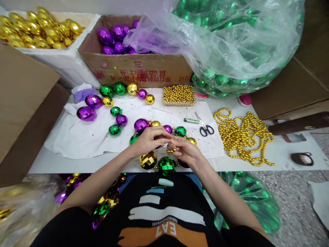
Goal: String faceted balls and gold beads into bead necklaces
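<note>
My left hand [151, 139] and my right hand [187, 150] meet over the front of the table, fingertips pinched close together. A few small gold beads [171, 150] sit in the fingers of my right hand. Whatever my left fingertips pinch is too small to make out. Around and beneath both hands lies a strand of large faceted ornaments, including a green ball [167, 166], a gold ball [148, 160] and a purple ball [141, 125]. My hands partly cover this strand. A second strand, with a purple oval ornament [86, 114], curves on the white cloth [74, 137] to the left.
Scissors [205, 129] and a green lighter [191, 120] lie right of my hands. Behind stands a box of gold beads [179, 95]. Gold bead chains [241, 133] pile up at right. A carton [115, 68] and a plastic bag [246, 51] line the back.
</note>
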`<control>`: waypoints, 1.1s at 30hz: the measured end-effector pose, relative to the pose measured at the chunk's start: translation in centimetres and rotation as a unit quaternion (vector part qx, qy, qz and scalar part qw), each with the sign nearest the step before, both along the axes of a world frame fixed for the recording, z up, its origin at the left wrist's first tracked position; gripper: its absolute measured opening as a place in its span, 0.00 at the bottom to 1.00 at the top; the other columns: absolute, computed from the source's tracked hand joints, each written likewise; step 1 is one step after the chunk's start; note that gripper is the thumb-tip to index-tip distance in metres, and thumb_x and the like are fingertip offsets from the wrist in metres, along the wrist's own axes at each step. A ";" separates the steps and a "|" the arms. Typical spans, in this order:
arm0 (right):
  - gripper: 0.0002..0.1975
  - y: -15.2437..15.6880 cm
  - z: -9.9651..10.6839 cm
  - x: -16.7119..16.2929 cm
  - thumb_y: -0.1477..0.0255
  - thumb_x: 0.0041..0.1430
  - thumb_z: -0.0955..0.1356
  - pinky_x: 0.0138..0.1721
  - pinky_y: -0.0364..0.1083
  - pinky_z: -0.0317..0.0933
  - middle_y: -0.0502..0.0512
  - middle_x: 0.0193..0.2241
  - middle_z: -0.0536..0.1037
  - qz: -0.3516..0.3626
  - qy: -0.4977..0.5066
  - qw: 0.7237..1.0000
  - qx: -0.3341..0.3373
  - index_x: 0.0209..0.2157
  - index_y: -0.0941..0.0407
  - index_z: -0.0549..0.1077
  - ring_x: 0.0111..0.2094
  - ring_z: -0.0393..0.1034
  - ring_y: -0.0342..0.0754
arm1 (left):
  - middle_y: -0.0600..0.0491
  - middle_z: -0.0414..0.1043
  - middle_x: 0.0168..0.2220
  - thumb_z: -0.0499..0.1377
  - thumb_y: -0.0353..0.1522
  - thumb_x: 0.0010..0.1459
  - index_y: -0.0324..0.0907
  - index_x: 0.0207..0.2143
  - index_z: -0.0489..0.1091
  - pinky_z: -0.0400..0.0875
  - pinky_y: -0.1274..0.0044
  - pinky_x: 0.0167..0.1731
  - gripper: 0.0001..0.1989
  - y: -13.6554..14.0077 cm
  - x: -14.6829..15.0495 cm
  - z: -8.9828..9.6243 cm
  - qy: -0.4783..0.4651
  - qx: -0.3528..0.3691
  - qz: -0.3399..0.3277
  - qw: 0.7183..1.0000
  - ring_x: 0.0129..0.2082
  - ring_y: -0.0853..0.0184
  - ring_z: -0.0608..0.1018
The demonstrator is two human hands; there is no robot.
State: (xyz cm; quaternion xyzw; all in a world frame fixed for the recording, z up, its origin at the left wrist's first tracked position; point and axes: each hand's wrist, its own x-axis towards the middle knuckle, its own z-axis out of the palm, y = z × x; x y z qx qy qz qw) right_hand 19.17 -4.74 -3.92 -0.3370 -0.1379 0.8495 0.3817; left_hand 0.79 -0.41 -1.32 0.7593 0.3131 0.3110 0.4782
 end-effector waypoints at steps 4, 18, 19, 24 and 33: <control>0.13 -0.1 0.0 0.0 0.75 0.43 0.76 0.16 0.35 0.35 0.44 0.18 0.63 -0.004 0.011 1.000 -0.015 0.29 0.58 0.70 0.19 0.44 0.34 | 0.50 0.78 0.34 0.63 0.32 0.60 0.43 0.36 0.80 0.72 0.73 0.40 0.05 0.0 0.1 -0.5 -0.028 0.010 0.006 1.000 0.37 0.67 0.78; 0.14 -0.4 0.0 -0.3 0.70 0.43 0.77 0.18 0.36 0.35 0.43 0.18 0.61 -0.003 -0.027 0.999 0.027 0.28 0.58 0.70 0.19 0.43 0.35 | 0.52 0.75 0.30 0.61 0.35 0.62 0.40 0.30 0.74 0.68 0.76 0.36 0.09 -0.2 0.4 -0.2 -0.017 0.016 0.025 0.999 0.33 0.68 0.75; 0.14 -0.4 0.0 -0.3 0.67 0.45 0.77 0.18 0.37 0.36 0.43 0.18 0.62 -0.003 -0.062 0.997 0.051 0.29 0.57 0.71 0.19 0.44 0.35 | 0.53 0.75 0.30 0.60 0.34 0.62 0.40 0.30 0.73 0.67 0.76 0.34 0.09 -0.2 0.4 0.0 0.005 0.005 0.027 1.000 0.31 0.69 0.74; 0.06 0.2 0.9 0.9 0.69 0.56 0.71 0.29 0.43 0.55 0.50 0.25 0.72 -0.050 -0.422 0.836 0.346 0.29 0.56 0.76 0.27 0.64 0.43 | 0.55 0.75 0.27 0.56 0.34 0.63 0.40 0.33 0.68 0.64 0.79 0.29 0.07 0.4 0.2 0.9 0.098 -0.106 0.000 0.990 0.27 0.71 0.73; 0.10 -2.5 2.5 0.2 0.73 0.68 0.64 0.31 0.44 0.57 0.52 0.27 0.70 -0.092 -0.662 0.521 0.532 0.32 0.56 0.73 0.29 0.65 0.44 | 0.52 0.76 0.29 0.63 0.38 0.56 0.39 0.33 0.63 0.45 0.83 0.13 0.13 2.5 0.8 1.7 -0.077 -0.412 -0.035 0.907 0.15 0.80 0.62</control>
